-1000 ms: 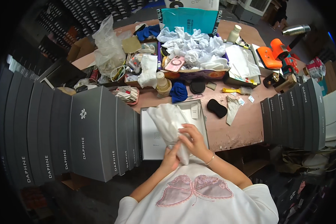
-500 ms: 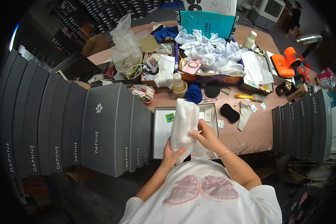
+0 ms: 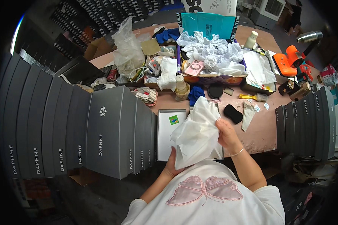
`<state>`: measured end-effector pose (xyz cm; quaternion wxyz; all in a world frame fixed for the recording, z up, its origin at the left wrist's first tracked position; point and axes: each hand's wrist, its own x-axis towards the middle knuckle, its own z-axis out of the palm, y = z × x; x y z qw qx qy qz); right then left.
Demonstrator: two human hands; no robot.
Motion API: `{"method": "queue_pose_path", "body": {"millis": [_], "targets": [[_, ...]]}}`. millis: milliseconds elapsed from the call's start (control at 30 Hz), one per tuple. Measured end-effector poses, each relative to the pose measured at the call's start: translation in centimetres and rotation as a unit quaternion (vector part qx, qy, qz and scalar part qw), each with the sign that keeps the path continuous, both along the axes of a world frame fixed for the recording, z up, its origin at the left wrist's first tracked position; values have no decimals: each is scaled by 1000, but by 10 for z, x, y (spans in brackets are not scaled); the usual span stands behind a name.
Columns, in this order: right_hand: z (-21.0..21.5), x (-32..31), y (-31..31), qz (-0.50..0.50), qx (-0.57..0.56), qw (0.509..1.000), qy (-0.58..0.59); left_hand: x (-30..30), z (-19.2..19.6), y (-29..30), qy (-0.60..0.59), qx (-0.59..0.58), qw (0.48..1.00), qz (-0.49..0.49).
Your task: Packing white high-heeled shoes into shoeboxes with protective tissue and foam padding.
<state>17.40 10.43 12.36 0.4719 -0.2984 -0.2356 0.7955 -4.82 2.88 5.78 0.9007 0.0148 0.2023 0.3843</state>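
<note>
Between my hands is a white bundle [image 3: 197, 131], wrapped in thin, slightly see-through sheet material with loose folds at its top. What lies inside is hidden. My right hand [image 3: 227, 132] grips its right edge, thumb in front. At the lower left corner, my left hand [image 3: 172, 162] supports it, with the fingers mostly behind the wrap. Under the bundle on the table stands an open shallow box [image 3: 160, 129] with a white inside and a green square sticker [image 3: 173, 120]. The bundle covers most of the box's right part.
Stacked dark grey boxes rise at left [image 3: 105, 131] and right [image 3: 308, 125]. Behind lie a carton of crumpled white paper [image 3: 210, 48], a pink phone [image 3: 194, 68], a yellow-handled brush [image 3: 251, 97], a black pad [image 3: 233, 113] and an orange device [image 3: 284, 65]. A person [image 3: 294, 17] stands far right.
The bundle has turned from a narrow upright roll to a wider face with spread folds. My right hand has moved right to its edge; my left has shifted slightly lower.
</note>
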Motion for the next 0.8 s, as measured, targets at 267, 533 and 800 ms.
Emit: {"method": "queue_pose_path", "body": {"millis": [267, 533, 800], "targets": [[-14, 4, -6, 118, 162, 943, -267, 14, -25, 30, 91, 95, 991, 6], [-70, -7, -9, -37, 113, 910, -396, -2, -40, 14, 145, 167, 975, -20], [-9, -7, -18, -43, 273, 840, -467, -1, -28, 61, 222, 56, 964, 139]]}}
